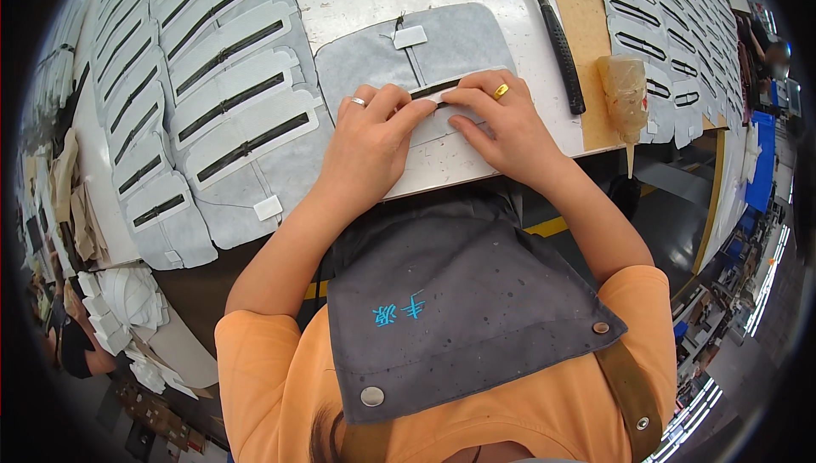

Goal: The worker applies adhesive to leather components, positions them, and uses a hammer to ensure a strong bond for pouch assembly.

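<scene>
A grey fabric panel [357, 59] with rounded corners lies flat before me on the white table. Across its lower part runs a black strip [435, 89], which looks like a zipper, framed by a pale border. At the left part of the strip, the fingers of my left hand [370, 140] are bent and closed on it, with the thumb tip near its middle. My right hand [514, 127] pinches the strip just right of there, its thumb low at the panel edge. The fingertips hide part of the strip. A small white tab [409, 36] sits higher on the panel.
Overlapping grey panels with black strips [246, 148] cover the table's left side; more panels [642, 42] lie on the right. A black-handled tool [561, 51] lies right of my hands. Beside it, a bottle of amber liquid [625, 93] points its nozzle down at the table edge.
</scene>
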Available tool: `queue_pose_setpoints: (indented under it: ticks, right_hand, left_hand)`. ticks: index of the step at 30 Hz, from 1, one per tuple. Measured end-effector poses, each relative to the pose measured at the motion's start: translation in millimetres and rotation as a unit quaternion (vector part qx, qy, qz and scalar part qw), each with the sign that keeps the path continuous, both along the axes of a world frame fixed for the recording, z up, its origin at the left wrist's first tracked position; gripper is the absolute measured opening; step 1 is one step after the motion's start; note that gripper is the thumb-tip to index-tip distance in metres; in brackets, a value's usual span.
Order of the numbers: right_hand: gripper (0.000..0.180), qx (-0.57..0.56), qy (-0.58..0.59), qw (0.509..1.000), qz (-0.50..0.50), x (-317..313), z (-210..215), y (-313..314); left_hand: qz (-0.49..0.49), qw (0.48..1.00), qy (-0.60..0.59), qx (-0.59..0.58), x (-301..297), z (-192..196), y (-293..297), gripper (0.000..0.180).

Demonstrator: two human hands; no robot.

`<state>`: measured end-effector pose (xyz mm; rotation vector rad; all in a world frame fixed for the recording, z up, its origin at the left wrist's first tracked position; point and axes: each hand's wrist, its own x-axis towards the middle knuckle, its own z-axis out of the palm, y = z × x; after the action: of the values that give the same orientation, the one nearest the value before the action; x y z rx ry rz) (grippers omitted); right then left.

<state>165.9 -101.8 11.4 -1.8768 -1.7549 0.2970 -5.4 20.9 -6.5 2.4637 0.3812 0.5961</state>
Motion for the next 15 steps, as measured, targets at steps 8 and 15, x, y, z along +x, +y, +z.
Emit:
queue_pose_setpoints:
  ticks: [8, 15]
  right_hand:
    - [0.028, 0.055, -0.191, 0.976, 0.094, 4, 2, -6]
    - [0.022, 0.009, -0.237, 0.971, 0.015, 28, 21, -27]
  left_hand:
    - [0.01, 0.999, 0.005, 0.03, 1, 1, -3, 0.034]
    - [0.014, 1.0, 0.007, 0.006, 2, 2, -4, 0.036]
